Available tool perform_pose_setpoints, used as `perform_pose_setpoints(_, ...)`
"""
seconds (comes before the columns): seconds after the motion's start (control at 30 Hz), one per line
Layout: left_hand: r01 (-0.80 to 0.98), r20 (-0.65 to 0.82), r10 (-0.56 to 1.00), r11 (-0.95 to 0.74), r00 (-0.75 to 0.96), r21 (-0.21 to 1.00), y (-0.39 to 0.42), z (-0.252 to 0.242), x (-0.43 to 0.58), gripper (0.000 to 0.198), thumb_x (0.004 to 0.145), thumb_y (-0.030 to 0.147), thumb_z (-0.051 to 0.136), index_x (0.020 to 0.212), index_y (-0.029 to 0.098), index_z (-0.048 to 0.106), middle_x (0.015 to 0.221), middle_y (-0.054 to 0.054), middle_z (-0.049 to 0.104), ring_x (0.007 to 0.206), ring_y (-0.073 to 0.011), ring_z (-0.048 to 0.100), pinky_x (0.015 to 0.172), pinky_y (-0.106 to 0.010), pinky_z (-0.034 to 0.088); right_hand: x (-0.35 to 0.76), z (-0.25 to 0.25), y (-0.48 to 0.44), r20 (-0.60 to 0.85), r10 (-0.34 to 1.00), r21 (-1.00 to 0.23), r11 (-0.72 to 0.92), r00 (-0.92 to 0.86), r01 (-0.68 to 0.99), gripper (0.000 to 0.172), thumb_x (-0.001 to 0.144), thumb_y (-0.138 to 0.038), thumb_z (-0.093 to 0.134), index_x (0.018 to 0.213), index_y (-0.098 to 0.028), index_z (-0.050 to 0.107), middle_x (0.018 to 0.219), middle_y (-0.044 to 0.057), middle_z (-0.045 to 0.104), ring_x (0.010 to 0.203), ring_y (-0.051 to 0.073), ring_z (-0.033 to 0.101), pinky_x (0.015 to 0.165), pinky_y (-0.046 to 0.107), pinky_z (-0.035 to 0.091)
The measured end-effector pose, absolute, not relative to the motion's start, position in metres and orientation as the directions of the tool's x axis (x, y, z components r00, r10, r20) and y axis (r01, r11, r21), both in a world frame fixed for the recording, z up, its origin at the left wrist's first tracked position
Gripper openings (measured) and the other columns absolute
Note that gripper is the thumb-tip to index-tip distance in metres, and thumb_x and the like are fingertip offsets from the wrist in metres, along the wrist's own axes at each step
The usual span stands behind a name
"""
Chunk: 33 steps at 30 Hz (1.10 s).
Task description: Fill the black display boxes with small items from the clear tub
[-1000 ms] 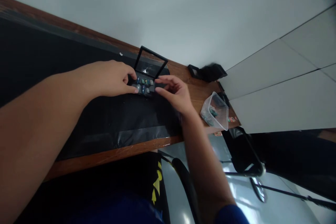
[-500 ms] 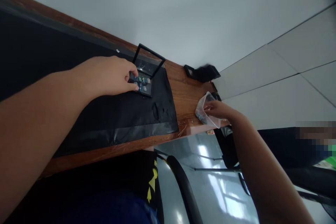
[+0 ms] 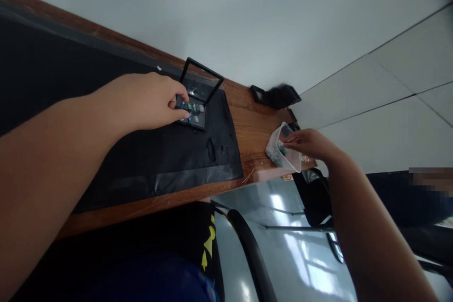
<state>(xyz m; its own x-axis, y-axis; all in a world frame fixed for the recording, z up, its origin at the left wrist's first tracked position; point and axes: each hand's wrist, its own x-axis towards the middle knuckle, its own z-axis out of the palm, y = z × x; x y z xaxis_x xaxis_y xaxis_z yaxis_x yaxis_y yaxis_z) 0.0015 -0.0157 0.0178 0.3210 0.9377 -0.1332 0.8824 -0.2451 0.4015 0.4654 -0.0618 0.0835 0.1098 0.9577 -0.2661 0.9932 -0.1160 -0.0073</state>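
Note:
My left hand (image 3: 155, 101) reaches over a small black display case (image 3: 201, 126) whose framed clear lid (image 3: 203, 86) stands raised. Its thumb and index finger are apart, at the left side of several small blue, green and pale stones (image 3: 194, 106) lying in the case. The fingertips hide some of the stones. My right hand (image 3: 306, 144) is at the mouth of a clear plastic tub (image 3: 294, 164) with small greenish pieces (image 3: 274, 155) inside. Its fingers are pressed together, and whatever may be between them is too small to make out.
A black mat (image 3: 141, 160) covers much of the wooden table (image 3: 247, 125), which runs along a pale wall. Black boxes (image 3: 279, 96) stand at the table's far end. A chair armrest (image 3: 247, 255) is below the near edge. Another person's dark sleeve (image 3: 396, 193) shows at the right.
My right hand has risen a little out of the tub, its fingers now nearer the opening. My left hand stays over the case with its thumb and index finger apart.

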Motion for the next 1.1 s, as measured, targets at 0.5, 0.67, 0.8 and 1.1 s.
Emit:
perform_pose_setpoints(0.5,0.869,-0.083,0.942,-0.262,0.324,0.42,-0.007,0.016,-0.006,0.059,0.094,0.061,0.063,0.143,0.032,0.08,0.096,-0.006,0.08,0.101,-0.0352,0.074,0.1,-0.047,0.053,0.48,0.084,-0.069,-0.289,0.94,0.064,-0.171,0.182,0.983,0.014,0.081,-0.031,0.077,0.084,-0.024,0.089,0.085,0.004,0.087,0.081,0.024,0.08,0.077,0.032,0.059)
perform_pose_setpoints(0.67,0.884,-0.093,0.941,-0.267,0.325,0.385,-0.01,0.016,-0.005,0.062,0.097,0.061,0.059,0.147,0.029,0.078,0.108,-0.007,0.082,0.096,-0.031,0.074,0.098,-0.042,0.053,0.482,0.083,-0.07,-0.195,0.966,-0.034,-0.179,0.169,0.983,0.015,0.076,-0.036,0.078,0.081,-0.024,0.084,0.086,0.006,0.086,0.078,0.024,0.078,0.072,0.033,0.057)
perform_pose_setpoints(0.8,0.889,-0.095,0.942,-0.267,0.322,0.371,-0.011,0.018,-0.006,0.061,0.097,0.061,0.058,0.145,0.029,0.079,0.108,-0.006,0.082,0.091,-0.0288,0.073,0.094,-0.041,0.053,0.479,0.085,-0.07,-0.18,0.974,-0.064,-0.152,0.138,0.986,0.014,0.071,-0.035,0.079,0.078,-0.023,0.081,0.08,0.005,0.082,0.073,0.022,0.073,0.07,0.033,0.055)
perform_pose_setpoints(1.1,0.899,-0.086,0.947,-0.261,0.309,0.351,-0.014,0.019,-0.005,0.055,0.095,0.06,0.065,0.137,0.027,0.081,0.098,-0.004,0.081,0.081,-0.0239,0.069,0.087,-0.037,0.052,0.461,0.102,-0.058,-0.109,0.99,-0.149,-0.109,0.093,0.983,0.019,0.067,-0.039,0.081,0.076,-0.022,0.081,0.077,0.006,0.081,0.061,0.016,0.06,0.061,0.033,0.048)
